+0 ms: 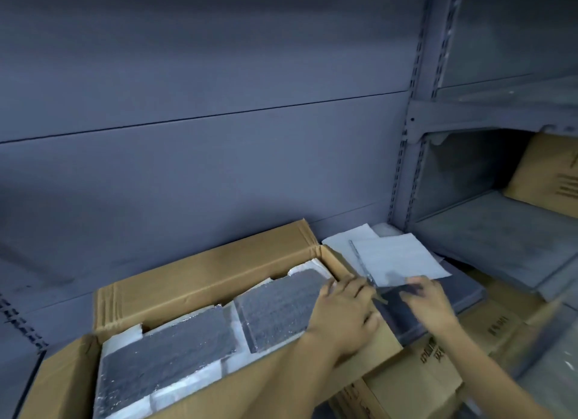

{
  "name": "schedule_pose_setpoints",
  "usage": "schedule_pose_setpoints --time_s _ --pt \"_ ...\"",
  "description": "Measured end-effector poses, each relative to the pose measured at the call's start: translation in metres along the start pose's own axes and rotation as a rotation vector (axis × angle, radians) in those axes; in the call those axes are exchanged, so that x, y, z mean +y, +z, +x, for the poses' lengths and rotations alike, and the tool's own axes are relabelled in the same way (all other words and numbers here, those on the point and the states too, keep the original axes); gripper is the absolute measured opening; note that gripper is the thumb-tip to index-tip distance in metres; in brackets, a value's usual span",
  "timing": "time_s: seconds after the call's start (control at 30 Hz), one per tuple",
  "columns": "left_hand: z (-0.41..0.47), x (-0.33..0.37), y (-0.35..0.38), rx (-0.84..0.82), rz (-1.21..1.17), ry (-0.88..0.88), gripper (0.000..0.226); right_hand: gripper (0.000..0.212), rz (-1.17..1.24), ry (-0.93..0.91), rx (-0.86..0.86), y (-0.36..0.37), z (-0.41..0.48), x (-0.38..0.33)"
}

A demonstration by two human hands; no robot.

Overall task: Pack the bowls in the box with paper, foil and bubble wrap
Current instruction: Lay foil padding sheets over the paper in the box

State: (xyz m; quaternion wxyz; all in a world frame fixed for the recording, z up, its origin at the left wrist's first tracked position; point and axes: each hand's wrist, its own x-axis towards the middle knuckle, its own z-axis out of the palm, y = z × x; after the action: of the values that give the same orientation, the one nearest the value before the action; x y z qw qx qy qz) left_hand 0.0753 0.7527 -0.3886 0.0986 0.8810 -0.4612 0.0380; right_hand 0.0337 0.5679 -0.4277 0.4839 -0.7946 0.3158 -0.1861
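The box flap [385,351] is covered by the left hand [347,312], paper [397,256] beside it touched by the right hand [428,306] (grips cannot be told).

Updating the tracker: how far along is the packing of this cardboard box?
Done: the open brown cardboard box holds flat dark grey foil-edged pads over white wrap. In hand: the left hand and right hand work at the stack of white sheets beside the box; blur hides their grip. Left: the flaps stand open, nothing sealed. No bowls show, so their count is unknown.
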Motion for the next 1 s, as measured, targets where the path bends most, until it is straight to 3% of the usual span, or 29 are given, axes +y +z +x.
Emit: schedule_pose_setpoints --time_s 0.13,0.27,0.4,0.53,0.73,0.87,1.0 --pt "0.006 0.003 0.01 0.023 0.149 -0.006 0.055 0.037 -0.483 0.003 -0.163 -0.006 0.025 0.029" --pt "0.009 0.006 0.008 -0.041 0.074 -0.042 0.05 0.054 -0.65 -0.11 -0.149 0.016 0.045 0.03" --pt "0.008 0.001 0.005 -0.021 0.003 -0.014 0.045 0.066 -0.88 -0.106 -0.172 0.036 0.053 0.027" --pt "0.009 -0.002 0.007 0.015 -0.021 -0.01 0.041 0.054 -0.885 -0.166 -0.081 0.034 0.056 0.027" --pt "0.009 -0.002 0.014 0.056 0.007 0.004 0.06 0.044 -0.843 -0.106 -0.203 0.025 0.059 0.025" --pt "0.01 -0.001 0.011 0.013 0.014 -0.016 0.044 0.033 -0.856 -0.104 -0.152 0.024 0.058 0.021" --pt "0.009 -0.001 0.008 -0.001 0.014 -0.023 0.041 0.024 -0.803 -0.162 -0.061 0.024 0.057 0.02"
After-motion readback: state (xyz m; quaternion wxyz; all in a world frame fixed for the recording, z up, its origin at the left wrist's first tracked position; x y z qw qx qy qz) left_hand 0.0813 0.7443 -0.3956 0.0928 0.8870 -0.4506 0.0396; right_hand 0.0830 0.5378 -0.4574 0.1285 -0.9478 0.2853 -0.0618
